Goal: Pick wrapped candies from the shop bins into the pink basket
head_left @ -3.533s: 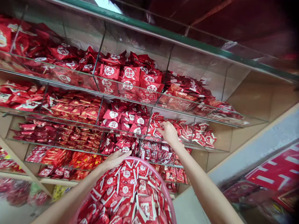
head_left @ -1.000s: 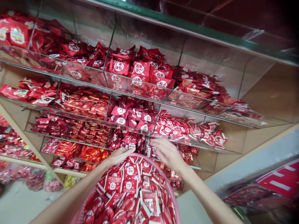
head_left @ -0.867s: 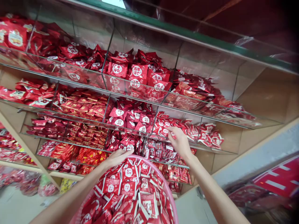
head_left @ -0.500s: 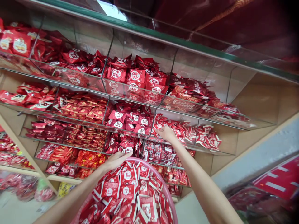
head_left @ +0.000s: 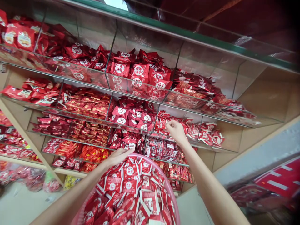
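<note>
A pink plastic basket (head_left: pixel 172 190) full of small red-and-white packets (head_left: pixel 131 184) stands low in front of me. My left hand (head_left: pixel 120 156) is closed on its far left rim; the fingers are partly hidden behind the rim. Up at the shelves, my right hand (head_left: pixel 177 131) hovers before a compartment of red-and-white packets (head_left: pixel 161 120). Its fingers are curled into a pinch, and whatever may be between them is too small to make out.
Glass-fronted shelves (head_left: pixel 136 93) hold red packets in divided compartments, with dark red ones (head_left: pixel 128 115) left of my right hand. A thick glass edge (head_left: pixel 187 34) runs overhead. Bagged goods (head_left: pixel 35 179) lie on the floor at left. A red printed sheet (head_left: pixel 278 178) is at right.
My right hand has shifted slightly right, its fingers curling more tightly into a pinch. The left hand keeps its place on the basket rim, and the view has tilted a little.
</note>
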Demonstrator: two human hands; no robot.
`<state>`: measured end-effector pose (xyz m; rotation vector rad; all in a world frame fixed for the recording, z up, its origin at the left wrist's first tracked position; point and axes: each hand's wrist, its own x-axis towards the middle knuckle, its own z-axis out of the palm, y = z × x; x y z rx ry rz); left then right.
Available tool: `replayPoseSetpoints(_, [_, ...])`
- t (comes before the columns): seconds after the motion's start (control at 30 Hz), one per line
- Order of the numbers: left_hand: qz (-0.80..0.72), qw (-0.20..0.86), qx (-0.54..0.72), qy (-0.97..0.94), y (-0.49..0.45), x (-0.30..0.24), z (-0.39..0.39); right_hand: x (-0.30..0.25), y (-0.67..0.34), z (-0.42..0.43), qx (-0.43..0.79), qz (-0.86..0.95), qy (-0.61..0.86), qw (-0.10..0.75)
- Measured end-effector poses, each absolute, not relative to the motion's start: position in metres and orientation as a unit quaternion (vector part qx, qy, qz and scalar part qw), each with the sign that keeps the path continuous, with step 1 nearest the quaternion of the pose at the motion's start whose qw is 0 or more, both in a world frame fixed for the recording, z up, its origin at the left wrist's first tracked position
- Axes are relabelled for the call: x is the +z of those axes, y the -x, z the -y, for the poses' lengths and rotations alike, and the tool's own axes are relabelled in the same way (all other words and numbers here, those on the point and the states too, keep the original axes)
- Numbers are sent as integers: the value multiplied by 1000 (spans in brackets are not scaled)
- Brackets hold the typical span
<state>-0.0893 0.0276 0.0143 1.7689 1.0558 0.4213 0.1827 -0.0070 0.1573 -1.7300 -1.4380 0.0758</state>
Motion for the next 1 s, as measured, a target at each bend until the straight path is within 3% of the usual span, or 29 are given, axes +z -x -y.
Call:
replayPoseSetpoints(0.13, [-441,498,167,-728,91,18,-25,167,-176,58,49,582,607,539])
replayPoseSetpoints(0.2, [-445,496,165,-727,92,20,-24,165,-166,84,87,592,586,546])
replayPoseSetpoints(0.3, [-441,491,167,-732,91,21,-22,153,-143,112,210,647,556,477])
replayPoseSetpoints(0.47, [-430,483,166,-744,88,20,-18,118,-97,123,391,728,485,285])
replayPoseSetpoints(0.57, [-437,480,165,-742,88,20,-14,96,-79,119,376,767,471,221])
replayPoseSetpoints(0.7, [-450,476,164,-738,91,21,-12,78,-67,116,262,801,502,194])
replayPoseSetpoints(0.87, [-433,495,201,-726,97,17,-13,81,-78,124,248,750,559,252])
replayPoseSetpoints(1.0, [-434,524,192,-707,106,9,-18,61,-115,145,229,616,630,415])
